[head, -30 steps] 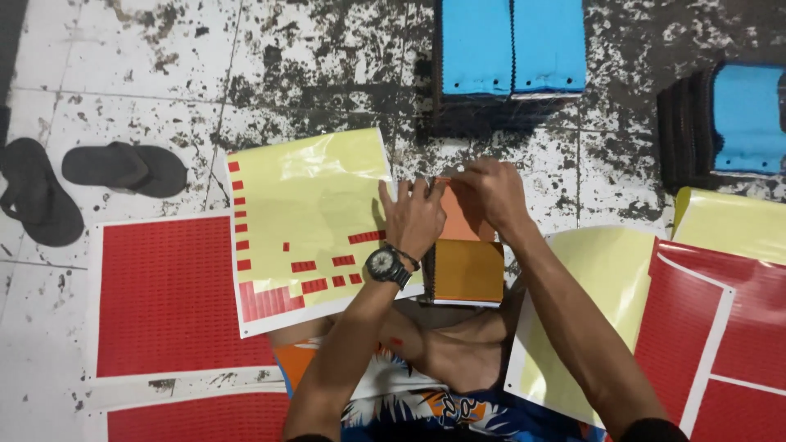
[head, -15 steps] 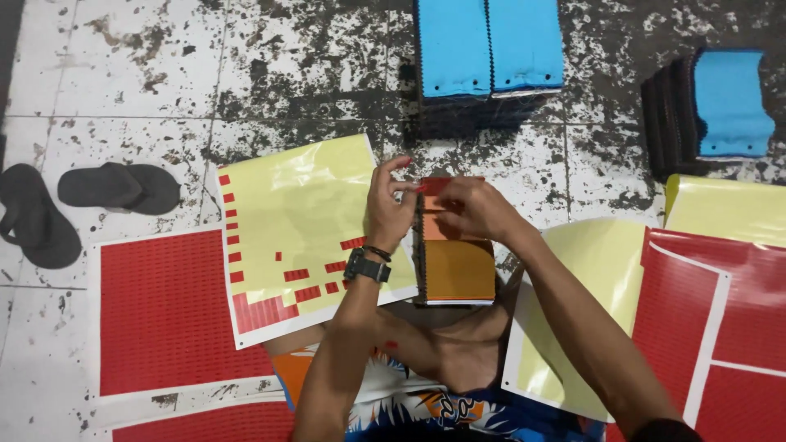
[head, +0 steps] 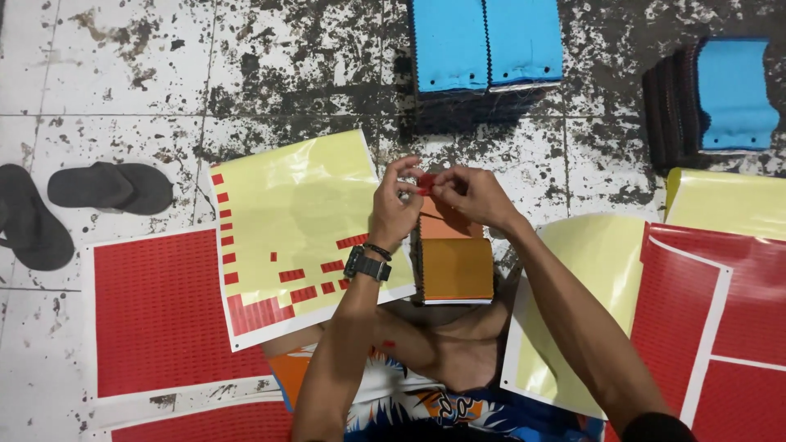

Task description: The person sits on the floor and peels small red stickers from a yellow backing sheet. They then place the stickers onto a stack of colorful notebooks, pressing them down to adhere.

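Pinching a small red sticker (head: 426, 182) between fingertips, the left hand (head: 393, 209) and right hand (head: 473, 195) meet just above a stack of orange swatches (head: 455, 263) lying on the stained tile floor (head: 123, 74). Both hands close tightly on the sticker. Just left of the stack lies a yellow sticker sheet (head: 295, 221) with red stickers remaining along its left and lower edges. Near the floor's left edge sit dark sandals (head: 110, 187); blue swatch stacks (head: 486, 45) rest near its top edge.

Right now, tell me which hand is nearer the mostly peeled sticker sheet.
Left. The left hand hovers over the right edge of the sticker sheet; the right hand is farther right, above the orange pad.
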